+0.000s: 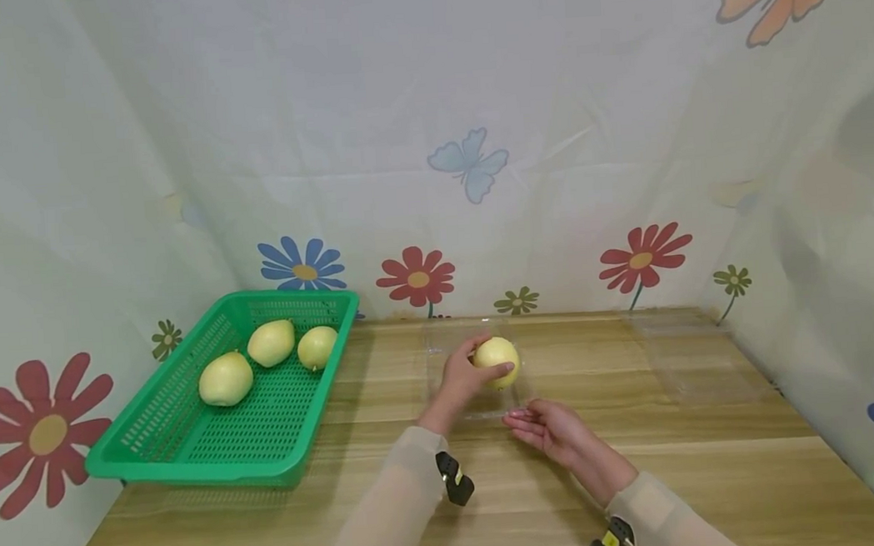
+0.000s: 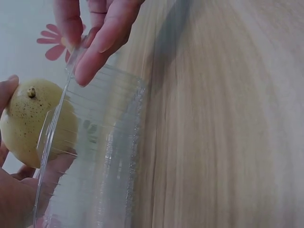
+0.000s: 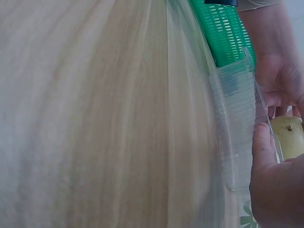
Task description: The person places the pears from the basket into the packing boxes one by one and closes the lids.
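Observation:
My left hand (image 1: 462,376) grips a pale yellow pear (image 1: 497,361) at the right side of a clear plastic box (image 1: 442,348). Brown specks and a stem end show on the pear (image 2: 33,118) in the left wrist view, where its lower part is seen through the box wall. With thumb and fingers my right hand (image 1: 555,433) pinches the near rim of the box (image 2: 109,156). In the right wrist view the right thumb lies along the box rim (image 3: 259,102), and the pear (image 3: 290,137) is partly hidden behind that hand.
On the left stands a green plastic basket (image 1: 299,469) with 3 pears (image 1: 226,379) in it. Another clear plastic piece (image 1: 698,357) lies at the right of the wooden table (image 1: 613,454). A flower-printed cloth (image 1: 555,241) hangs behind the table.

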{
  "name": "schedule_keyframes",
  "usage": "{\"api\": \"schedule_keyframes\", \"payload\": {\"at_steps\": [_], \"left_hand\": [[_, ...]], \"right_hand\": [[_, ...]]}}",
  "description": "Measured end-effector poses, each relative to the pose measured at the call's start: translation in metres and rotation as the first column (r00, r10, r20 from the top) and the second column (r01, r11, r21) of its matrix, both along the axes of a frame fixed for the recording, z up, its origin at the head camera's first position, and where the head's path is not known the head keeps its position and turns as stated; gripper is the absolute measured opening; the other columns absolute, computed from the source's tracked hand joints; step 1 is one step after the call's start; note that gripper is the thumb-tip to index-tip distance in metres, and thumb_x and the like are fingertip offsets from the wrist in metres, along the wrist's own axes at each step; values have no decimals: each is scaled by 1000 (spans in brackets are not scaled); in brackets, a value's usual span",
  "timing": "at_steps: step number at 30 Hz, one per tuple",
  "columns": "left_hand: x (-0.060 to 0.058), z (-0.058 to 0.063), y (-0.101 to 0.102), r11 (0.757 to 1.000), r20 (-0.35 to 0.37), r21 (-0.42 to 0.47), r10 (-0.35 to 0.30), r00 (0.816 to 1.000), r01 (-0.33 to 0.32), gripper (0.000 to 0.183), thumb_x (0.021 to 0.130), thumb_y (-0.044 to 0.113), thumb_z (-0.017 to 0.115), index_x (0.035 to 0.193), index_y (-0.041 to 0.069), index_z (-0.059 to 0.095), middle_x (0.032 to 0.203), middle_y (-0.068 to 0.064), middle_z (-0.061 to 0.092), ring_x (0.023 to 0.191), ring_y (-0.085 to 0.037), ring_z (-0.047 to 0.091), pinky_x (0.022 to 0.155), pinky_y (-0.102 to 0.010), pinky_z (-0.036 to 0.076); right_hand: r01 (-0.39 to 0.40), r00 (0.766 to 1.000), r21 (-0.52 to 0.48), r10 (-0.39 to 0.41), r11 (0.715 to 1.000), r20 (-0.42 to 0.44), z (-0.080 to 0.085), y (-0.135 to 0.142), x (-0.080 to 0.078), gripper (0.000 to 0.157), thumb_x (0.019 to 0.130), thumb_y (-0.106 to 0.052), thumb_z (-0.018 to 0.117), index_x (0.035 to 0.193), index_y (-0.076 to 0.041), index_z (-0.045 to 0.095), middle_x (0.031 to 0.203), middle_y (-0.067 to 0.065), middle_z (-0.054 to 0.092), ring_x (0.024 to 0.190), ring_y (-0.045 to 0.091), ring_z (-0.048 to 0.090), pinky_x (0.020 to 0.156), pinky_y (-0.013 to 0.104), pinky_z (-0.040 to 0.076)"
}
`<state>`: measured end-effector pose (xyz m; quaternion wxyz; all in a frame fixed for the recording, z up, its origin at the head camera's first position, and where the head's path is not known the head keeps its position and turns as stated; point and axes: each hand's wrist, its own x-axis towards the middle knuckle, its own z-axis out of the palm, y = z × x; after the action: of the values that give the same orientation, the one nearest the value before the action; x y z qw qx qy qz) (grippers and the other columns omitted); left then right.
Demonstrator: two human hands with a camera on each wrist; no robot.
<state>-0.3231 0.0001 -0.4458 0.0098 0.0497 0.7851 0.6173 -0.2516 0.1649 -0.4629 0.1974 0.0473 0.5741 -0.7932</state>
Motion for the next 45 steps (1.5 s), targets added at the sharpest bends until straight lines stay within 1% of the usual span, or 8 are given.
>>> {"api": "schedule_keyframes", "payload": {"at_steps": [3, 8, 14, 17, 24, 29, 36, 45], "left_hand": [[1, -2, 2, 1000, 5, -7, 9, 1000, -9, 69, 82, 22, 86, 144, 11, 57, 142, -20, 61, 126, -37, 61, 106, -50, 53], [1, -5, 4, 1000, 2, -16, 8, 1000, -8, 67, 83, 21, 86, 143, 11, 58, 143, -20, 60, 126, -36, 61, 105, -50, 53], [2, -4, 5, 1000, -2, -31, -2, 1000, 2, 67, 83, 20, 86, 142, 7, 57, 145, -20, 58, 128, -37, 59, 107, -51, 52], [3, -4, 4, 999, 8, -44, -14, 1000, 14, 67, 83, 20, 86, 142, 6, 56, 144, -20, 59, 128, -38, 59, 107, -52, 52], [1, -7, 3, 997, 30, -61, -39, 999, 41, 65, 84, 20, 85, 141, 6, 57, 146, -18, 58, 131, -38, 58, 109, -52, 50], [-2, -11, 4, 995, 21, -82, -56, 998, 57, 64, 82, 18, 86, 138, 5, 57, 145, -18, 58, 129, -38, 58, 110, -53, 50], [-1, -10, 5, 993, 13, -92, -75, 997, 76, 64, 81, 16, 87, 137, 4, 58, 143, -20, 59, 127, -37, 59, 108, -53, 50], [-2, -14, 4, 990, 22, -100, -99, 995, 101, 65, 81, 16, 87, 137, 4, 57, 141, -21, 59, 124, -36, 59, 107, -52, 50]], "right_hand": [[3, 1000, 4, -3, 1000, 1, 0, 0, 1, 36, 109, -8, 29, 132, 18, 41, 88, 1, 74, 86, 7, 74, 90, 25, 61], [2, 1000, -5, -2, 1000, -6, 0, 0, 1, 32, 109, -8, 30, 125, 14, 47, 87, 0, 74, 85, 6, 74, 88, 24, 61], [12, 1000, -11, -12, 1000, 0, -1, 0, -1, 35, 109, -8, 30, 132, 17, 41, 87, 0, 73, 85, 6, 74, 86, 22, 62], [10, 1000, -4, -10, 1000, -2, 0, 0, 0, 36, 109, -8, 30, 133, 18, 39, 87, 0, 73, 85, 6, 73, 85, 21, 61], [1, 1000, 4, -1, 1000, -8, 0, 0, 1, 37, 109, -8, 29, 133, 19, 39, 88, 0, 73, 85, 6, 73, 86, 21, 61], [2, 1000, 3, -2, 1000, -10, 0, 0, 0, 39, 109, -8, 29, 134, 20, 38, 89, 1, 73, 85, 6, 73, 85, 21, 61], [-11, 1000, 10, 12, 1000, -16, 1, 1, 0, 40, 109, -8, 29, 137, 20, 36, 89, 0, 73, 86, 6, 73, 88, 22, 61], [-12, 1000, 15, 12, 1000, -11, 1, 0, 0, 39, 109, -8, 28, 134, 20, 39, 88, 0, 73, 86, 6, 73, 90, 23, 61]]}}
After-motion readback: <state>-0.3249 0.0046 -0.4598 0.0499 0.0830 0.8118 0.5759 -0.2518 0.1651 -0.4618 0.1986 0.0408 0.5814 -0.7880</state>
